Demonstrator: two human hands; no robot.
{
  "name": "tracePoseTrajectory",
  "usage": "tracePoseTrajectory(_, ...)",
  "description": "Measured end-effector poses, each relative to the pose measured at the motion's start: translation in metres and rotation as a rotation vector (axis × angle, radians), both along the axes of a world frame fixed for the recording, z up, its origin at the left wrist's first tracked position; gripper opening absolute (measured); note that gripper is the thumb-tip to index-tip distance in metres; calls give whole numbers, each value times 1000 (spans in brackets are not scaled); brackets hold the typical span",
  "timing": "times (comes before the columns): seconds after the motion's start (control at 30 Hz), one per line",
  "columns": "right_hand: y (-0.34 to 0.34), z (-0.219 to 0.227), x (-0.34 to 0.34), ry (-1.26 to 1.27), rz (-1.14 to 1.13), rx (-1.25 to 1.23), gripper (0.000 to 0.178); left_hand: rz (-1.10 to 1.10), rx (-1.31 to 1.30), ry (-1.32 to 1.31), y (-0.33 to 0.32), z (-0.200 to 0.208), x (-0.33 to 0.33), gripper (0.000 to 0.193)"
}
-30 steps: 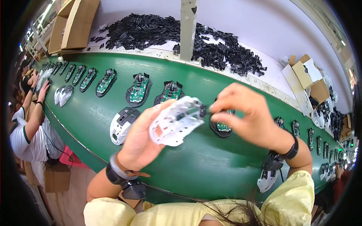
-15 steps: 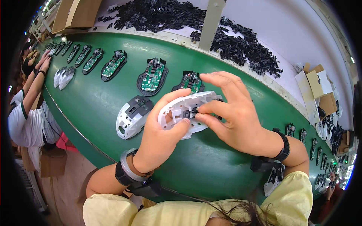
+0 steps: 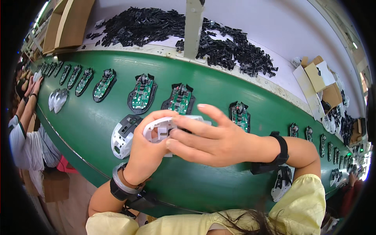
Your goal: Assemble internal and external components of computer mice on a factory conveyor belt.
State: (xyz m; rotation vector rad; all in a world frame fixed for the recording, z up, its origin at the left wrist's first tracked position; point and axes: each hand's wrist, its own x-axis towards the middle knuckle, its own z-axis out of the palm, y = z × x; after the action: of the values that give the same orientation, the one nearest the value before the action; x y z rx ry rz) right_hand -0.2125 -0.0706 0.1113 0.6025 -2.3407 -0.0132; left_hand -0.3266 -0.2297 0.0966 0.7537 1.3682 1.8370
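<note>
Behind the right fingers point(image 3: 197, 128), a black wrist strap point(image 3: 280, 147) with boxy black unit point(image 3: 262, 168). Behind the left fingers point(image 3: 161, 114), silvery band point(image 3: 117, 174), brown band point(image 3: 125, 178), black strap point(image 3: 116, 191) (crowded wrist, from my spot). Farthest back: pale yellow top point(image 3: 172, 225), short loose sleeves point(image 3: 300, 200), loose hair point(image 3: 256, 221) across it.

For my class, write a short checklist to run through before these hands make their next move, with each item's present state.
1. Left hand grips the white shell: ok.
2. Right hand clear of the shell: not ok; it covers much of it.
3. Parts inside fully seated: cannot tell; the right hand hides them.
4. Nearest circuit board uncovered on top: ok.
5. Grey-and-white shell lying on the table: ok.
</note>
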Motion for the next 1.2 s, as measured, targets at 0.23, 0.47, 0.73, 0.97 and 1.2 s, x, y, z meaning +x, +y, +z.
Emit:
tracePoseTrajectory(0.23, -5, -10, -1, -36, -94, 187, 24, -38, -180, 131, 1, 10, -4, 38)
tracePoseTrajectory(0.47, -5, -10, 0, -54, -56, 127, 22, -78, -180, 156, -1, 14, -5, 36)
tracePoseTrajectory(0.73, -6, -15, -5, -127, -30, -48, 30, -135, -191, 229, -1, 13, -11, 48)
tracePoseTrajectory(0.97, 2, 9, -21, -171, 41, -648, 36, -203, -39, -179, 2, 4, -13, 72)
tracePoseTrajectory(1.2, 213, -8, -78, -263, -549, -279, 25, -321, -104, -179, 5, 9, -12, 68)
